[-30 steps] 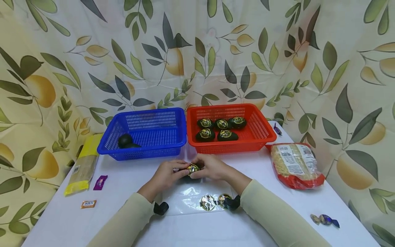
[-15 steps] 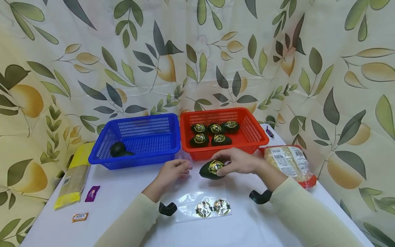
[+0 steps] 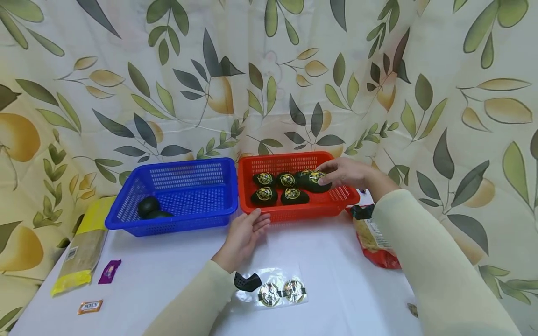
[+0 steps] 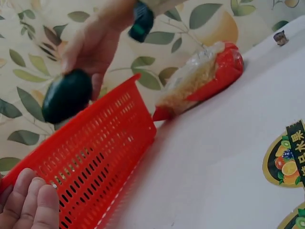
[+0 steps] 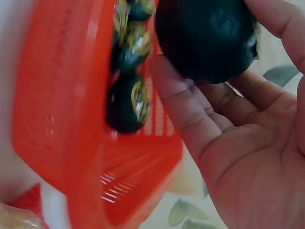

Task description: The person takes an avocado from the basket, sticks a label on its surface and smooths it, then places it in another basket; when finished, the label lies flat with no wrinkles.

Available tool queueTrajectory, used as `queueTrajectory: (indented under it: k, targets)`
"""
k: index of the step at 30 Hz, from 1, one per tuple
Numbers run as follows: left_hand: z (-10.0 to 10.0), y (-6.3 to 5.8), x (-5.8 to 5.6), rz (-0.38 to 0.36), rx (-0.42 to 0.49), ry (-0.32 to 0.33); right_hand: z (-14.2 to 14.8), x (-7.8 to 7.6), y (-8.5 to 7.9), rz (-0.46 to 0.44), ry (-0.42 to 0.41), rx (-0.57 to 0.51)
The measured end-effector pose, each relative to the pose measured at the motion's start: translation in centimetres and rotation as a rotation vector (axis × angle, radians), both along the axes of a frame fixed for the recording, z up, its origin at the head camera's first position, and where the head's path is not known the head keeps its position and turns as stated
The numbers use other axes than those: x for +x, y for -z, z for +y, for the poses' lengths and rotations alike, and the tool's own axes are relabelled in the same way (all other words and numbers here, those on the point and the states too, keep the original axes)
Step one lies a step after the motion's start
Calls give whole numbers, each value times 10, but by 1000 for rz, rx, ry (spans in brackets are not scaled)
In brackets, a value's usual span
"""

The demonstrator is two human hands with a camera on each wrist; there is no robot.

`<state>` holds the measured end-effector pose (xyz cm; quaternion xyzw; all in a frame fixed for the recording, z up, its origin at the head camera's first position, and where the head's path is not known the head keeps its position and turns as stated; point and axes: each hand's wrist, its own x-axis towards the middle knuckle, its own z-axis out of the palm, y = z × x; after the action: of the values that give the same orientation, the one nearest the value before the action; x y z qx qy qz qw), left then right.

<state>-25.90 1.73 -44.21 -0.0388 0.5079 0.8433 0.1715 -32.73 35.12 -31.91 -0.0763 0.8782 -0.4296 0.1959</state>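
Note:
My right hand (image 3: 352, 173) holds a dark green avocado (image 3: 318, 184) with a gold-and-black sticker, over the right part of the red basket (image 3: 290, 215). Thumb and fingers grip the fruit (image 5: 205, 40) in the right wrist view. Several stickered avocados (image 3: 295, 196) lie in that basket. Against the basket's front side is my left hand (image 3: 244, 237), fingers extended and holding nothing; whether they touch the rim I cannot tell. A clear sheet with two round gold stickers (image 3: 270, 294) lies on the table, partly behind the left wrist strap.
At left stands a blue basket (image 3: 176, 227) holding two plain dark avocados (image 3: 149, 207). Beside it lie a yellow-ended packet (image 3: 84, 249), a purple sweet (image 3: 110, 271) and an orange sweet (image 3: 90, 306). A red-and-clear noodle bag (image 3: 374, 240) sits under the right forearm.
Both hands were together at the avocado in front. The left let go and moved to the red basket's front, while the right carried the avocado up and right over the basket.

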Motion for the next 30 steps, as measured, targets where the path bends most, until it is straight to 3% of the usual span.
queueTrajectory:
  k: [5,11,15,19,24,30]
  targets:
    - [-1,4,-3,5,-23,-2,4,-40,11,-119,18,-10]
    - [-3,6,-5,19,-34,-2,4,-66,21,-199,13,81]
    - [-4,5,-7,28,-43,1,2,-76,25,-230,0,139]
    - [-5,6,-5,39,-47,6,-1,-79,32,-272,-45,190]
    - [-5,6,-5,50,-45,7,-3,-82,34,-339,-39,246]
    - [-8,10,-10,64,-70,33,-9,-84,30,-333,-43,329]
